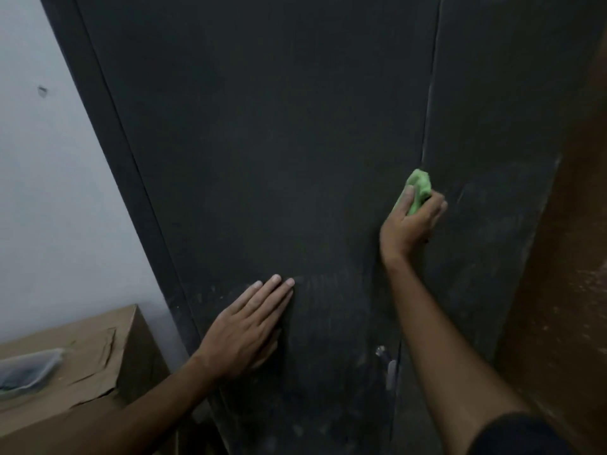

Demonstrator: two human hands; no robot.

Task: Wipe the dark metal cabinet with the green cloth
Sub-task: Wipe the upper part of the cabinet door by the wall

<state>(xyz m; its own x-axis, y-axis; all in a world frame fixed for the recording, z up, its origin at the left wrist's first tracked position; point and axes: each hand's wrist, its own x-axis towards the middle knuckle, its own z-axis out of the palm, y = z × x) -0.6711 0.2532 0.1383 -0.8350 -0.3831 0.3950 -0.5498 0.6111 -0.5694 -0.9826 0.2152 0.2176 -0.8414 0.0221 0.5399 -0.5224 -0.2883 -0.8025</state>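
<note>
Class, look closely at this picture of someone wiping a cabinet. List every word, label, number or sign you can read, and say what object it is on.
No readable text anywhere in this view.
Dark metal cabinet: plain doors with dust smears, no label or number.
Green cloth: no print or tag showing.
Cardboard box: torn paper on top, no lettering visible.
Clear bag on the box: blurred, nothing legible.
Wall: one small dark mark, not a sign.

The cabinet (262,142) is dark painted metal, matt, with dusty pale smears low on its door. Against its door seam sits a soft, bright green cloth (417,192), bunched. Left of the cabinet, a cardboard box (98,362) shows dull brown paper, torn and creased on top.
</note>
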